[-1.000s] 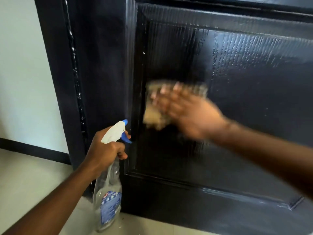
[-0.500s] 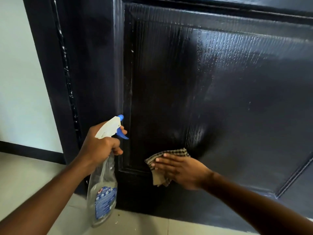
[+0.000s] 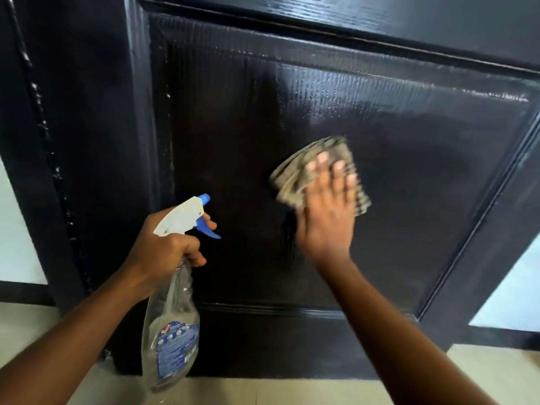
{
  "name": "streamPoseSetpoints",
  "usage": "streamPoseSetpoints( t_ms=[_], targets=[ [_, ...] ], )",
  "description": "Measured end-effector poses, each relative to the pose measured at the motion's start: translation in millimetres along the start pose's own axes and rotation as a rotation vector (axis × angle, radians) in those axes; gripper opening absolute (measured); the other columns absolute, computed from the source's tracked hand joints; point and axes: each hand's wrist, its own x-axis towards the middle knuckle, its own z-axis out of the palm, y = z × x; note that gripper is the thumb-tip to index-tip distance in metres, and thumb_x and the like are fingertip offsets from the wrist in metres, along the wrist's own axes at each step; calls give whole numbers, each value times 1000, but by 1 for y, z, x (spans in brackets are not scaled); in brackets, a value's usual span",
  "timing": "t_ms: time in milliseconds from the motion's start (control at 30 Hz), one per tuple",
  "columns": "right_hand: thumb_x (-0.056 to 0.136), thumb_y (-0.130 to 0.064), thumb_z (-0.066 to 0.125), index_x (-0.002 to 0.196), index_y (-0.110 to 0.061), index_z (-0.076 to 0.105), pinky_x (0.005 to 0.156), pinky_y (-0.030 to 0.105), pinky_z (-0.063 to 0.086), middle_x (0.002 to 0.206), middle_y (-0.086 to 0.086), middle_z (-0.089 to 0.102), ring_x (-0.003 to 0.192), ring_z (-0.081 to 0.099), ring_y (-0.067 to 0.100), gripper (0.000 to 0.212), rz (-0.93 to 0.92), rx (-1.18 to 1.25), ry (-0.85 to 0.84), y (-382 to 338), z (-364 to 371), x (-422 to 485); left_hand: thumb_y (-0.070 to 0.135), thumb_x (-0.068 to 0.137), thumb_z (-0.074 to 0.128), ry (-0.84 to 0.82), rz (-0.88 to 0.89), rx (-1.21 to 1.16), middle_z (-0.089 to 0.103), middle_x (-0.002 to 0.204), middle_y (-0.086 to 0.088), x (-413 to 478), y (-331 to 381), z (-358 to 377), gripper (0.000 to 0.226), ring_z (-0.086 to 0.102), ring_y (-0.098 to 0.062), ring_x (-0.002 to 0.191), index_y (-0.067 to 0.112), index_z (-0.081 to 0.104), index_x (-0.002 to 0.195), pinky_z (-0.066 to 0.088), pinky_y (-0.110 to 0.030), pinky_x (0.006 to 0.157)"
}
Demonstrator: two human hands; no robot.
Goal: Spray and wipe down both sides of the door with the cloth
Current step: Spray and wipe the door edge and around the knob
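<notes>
Hands at work on the lower part of the door point(image 3: 380, 21). Right hand point(image 3: 327, 220): fingers point(image 3: 336, 182) straight and slightly spread, palm toward the door, pressing the cloth point(image 3: 292, 173) flat against the recessed panel point(image 3: 222, 141). Nothing is pinched, and pressure alone holds the cloth.

Cloth: bunched, checked, blurred at its edges. It lies a little right of the panel's middle and shows above and to the left of the fingertips.

Left hand point(image 3: 163, 252): curled round the neck of the bottle point(image 3: 172, 331), one finger lying by the blue trigger. Whether it squeezes the trigger cannot be told.

Bottle: clear, hanging upright below the fist, nozzle aimed at the panel's left part and apart from the door.

Key relation: the door face stands upright, straight ahead of both hands. The right hand is on it. The left hand is held short of it, lower and toward the panel's left edge, so the right hand is the nearer one for wiping.

A beaded, streaky sheen crosses the panel above the cloth, up to its top edge. The wet band therefore lies above the right hand, and the next stroke probably calls for travel upward and sideways along it. Bottom rail and floor point(image 3: 292, 393) lie below.

Door's other side: hidden, so whether it has been wiped cannot be told.
</notes>
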Motion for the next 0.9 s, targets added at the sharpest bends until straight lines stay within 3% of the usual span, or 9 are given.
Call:
streamPoseSetpoints(
  t_ms=[100,167,300,400,533,600,767,833,900],
  targets=[
    [87,-26,53,151,-13,29,121,45,10,158,5,21,148,17,28,69,-335,-37,-145,-7,16,-58,-7,54,53,2,-6,-10,73,97,-11,-3,-1,2,44,59,-28,49,1,67,94,52,-30,48],
    [87,-26,53,152,-15,27,121,42,8,159,3,22,149,13,22,70,-370,-76,-172,9,18,-78,-17,63,52,32,-15,-29,73,97,-12,-4,-1,-1,40,58,-26,48,1,67,95,51,-29,48],
    [90,-30,44,153,-12,19,122,42,3,157,7,21,150,-1,22,70,12,-54,-57,41,11,-70,-26,69,43,77,-10,10,73,98,-11,-10,1,-15,46,57,-24,47,2,67,97,52,-27,47],
    [98,-32,31,152,-4,20,121,45,1,159,18,16,149,4,31,62,348,77,93,40,-1,-37,-27,68,43,83,5,43,73,98,-11,-15,6,-28,48,58,-23,47,1,67,98,52,-25,46],
    [97,-37,36,151,3,19,119,46,-3,160,21,10,148,2,39,69,786,304,276,15,-8,22,-27,66,45,109,8,77,72,98,-13,-12,4,-35,47,58,-25,48,-1,67,99,52,-25,45],
    [98,-36,39,148,5,28,120,49,1,159,23,12,147,5,42,66,705,235,222,-5,-4,26,-28,65,45,111,-5,67,72,99,-15,-9,3,-27,47,58,-26,47,-1,67,96,50,-24,43],
    [95,-39,50,152,-6,22,121,48,3,160,14,19,148,7,34,71,32,59,-22,-34,11,-13,-26,66,45,112,-18,34,71,98,-17,-5,10,-7,44,58,-27,47,-3,66,96,49,-25,43],
    [93,-38,53,151,-6,25,120,48,3,158,15,22,147,11,34,72,28,30,-3,-26,12,-20,-25,65,45,138,-29,5,71,98,-17,-9,11,-8,44,58,-27,48,0,66,94,49,-25,44],
    [93,-36,50,151,-2,24,119,50,3,158,20,22,146,13,38,71,229,31,48,-20,10,-15,-23,64,45,175,-45,-9,72,97,-15,-15,11,-15,44,59,-26,48,2,66,93,51,-26,46]
  ],
)
